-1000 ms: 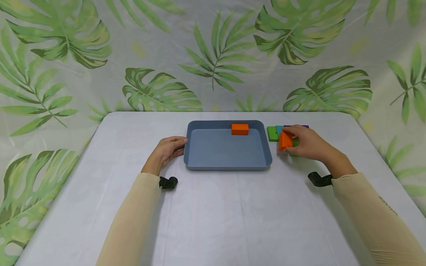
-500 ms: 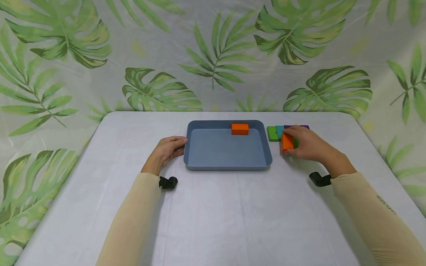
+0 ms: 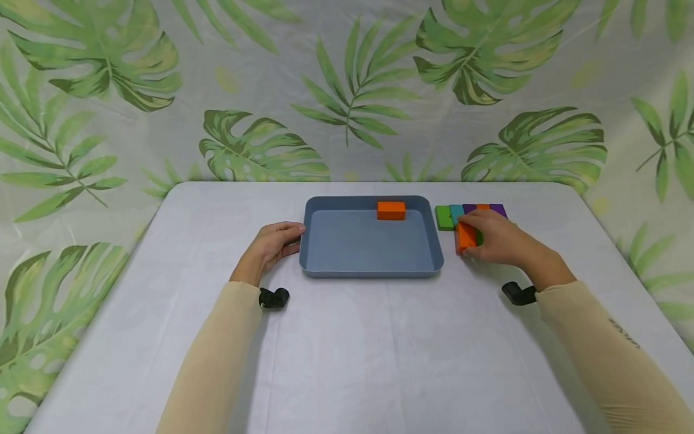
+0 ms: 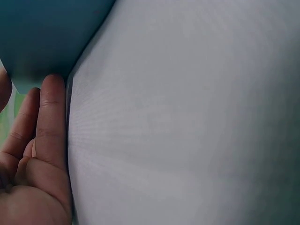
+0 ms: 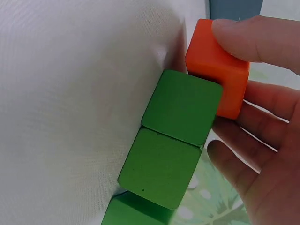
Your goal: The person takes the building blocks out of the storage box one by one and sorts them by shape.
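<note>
My right hand (image 3: 499, 238) pinches an orange block (image 3: 465, 239) between thumb and fingers, right of the blue-grey tray (image 3: 374, 274). In the right wrist view, the thumb presses on the near end of this block, which stands right beside a row of green blocks (image 5: 183, 108). Another orange block (image 3: 391, 211) lies inside the tray near its back wall. My left hand (image 3: 275, 242) rests at the tray's left side, its fingertips at the rim. The left wrist view shows straight fingers (image 4: 50, 124) against the tray's outer wall.
Behind my right hand, a row of blocks includes a light green block (image 3: 443, 219), a blue block (image 3: 456, 211) and a purple block (image 3: 498, 210), partly hidden by the hand. A white cloth covers the table (image 3: 347, 355). A leaf-patterned curtain (image 3: 352, 90) hangs behind it.
My right hand shifts slightly right with the orange block, then a little back left and nearer to me. More of the row behind it now shows. The left hand and tray stay still.
</note>
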A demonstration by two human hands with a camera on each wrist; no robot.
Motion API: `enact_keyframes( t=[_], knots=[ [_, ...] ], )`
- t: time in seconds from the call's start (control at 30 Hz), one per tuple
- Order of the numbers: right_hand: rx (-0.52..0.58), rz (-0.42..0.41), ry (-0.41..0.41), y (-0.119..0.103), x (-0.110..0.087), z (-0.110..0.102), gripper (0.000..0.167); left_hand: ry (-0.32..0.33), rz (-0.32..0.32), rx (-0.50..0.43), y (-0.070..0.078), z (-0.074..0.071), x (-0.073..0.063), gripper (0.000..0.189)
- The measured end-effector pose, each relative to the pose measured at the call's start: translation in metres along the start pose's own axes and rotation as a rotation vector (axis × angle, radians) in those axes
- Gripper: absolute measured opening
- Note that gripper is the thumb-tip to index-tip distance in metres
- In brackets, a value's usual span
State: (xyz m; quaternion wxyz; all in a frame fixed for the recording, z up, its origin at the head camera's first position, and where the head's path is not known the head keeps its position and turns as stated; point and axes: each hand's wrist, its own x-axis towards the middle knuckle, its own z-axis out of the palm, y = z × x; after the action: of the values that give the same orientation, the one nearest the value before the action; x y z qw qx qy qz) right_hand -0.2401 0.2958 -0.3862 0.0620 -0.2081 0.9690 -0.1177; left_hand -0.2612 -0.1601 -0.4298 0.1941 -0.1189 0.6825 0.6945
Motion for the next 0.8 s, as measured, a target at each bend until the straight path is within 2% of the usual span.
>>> enact_keyframes(
  t=[0.43,0.8],
  knots=[
    [-0.022,0.000,0.002,0.0012,-0.0001,0.0058,0.062,0.019,-0.013,-0.007,0.0014,0.0012,-0.0016,0.043],
    [-0.023,0.017,-0.010,0.0000,0.0000,0.0077,0.062,0.009,-0.005,-0.005,0.0010,0.0013,-0.0010,0.044]
  ],
)
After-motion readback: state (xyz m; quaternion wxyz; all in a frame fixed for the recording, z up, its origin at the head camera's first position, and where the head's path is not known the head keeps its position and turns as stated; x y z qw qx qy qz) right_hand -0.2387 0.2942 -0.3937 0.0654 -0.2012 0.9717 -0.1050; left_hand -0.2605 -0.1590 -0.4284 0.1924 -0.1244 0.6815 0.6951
